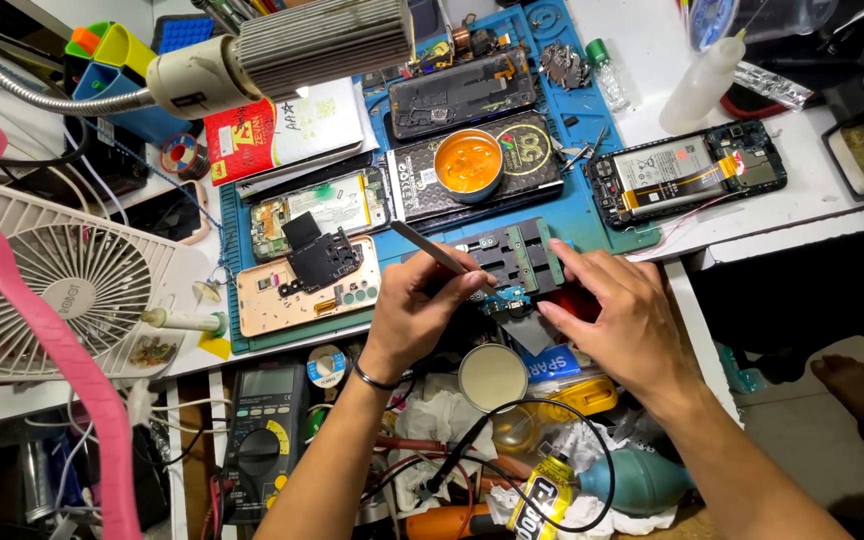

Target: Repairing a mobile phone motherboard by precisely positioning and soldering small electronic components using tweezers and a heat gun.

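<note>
Now you work a small blue circuit board [508, 300] at the front edge of the blue silicone mat [592, 215].

Your left hand [422, 300] pinches slim metal tweezers [430, 249], their tip down at the board. Your right hand [620, 312] lies open, fingertips pressing beside the board, which sits against a dark slotted metal holder [514, 250] on the cluttered white worktop [812, 200]. A round tin of amber flux [468, 165] stands behind.

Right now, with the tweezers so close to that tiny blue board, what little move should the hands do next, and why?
Probably lower the tweezers tip onto the small blue board. The left hand already points the tip at it, and the right hand steadies the board at the clamp holder, so the board looks ready for a touch.
</note>
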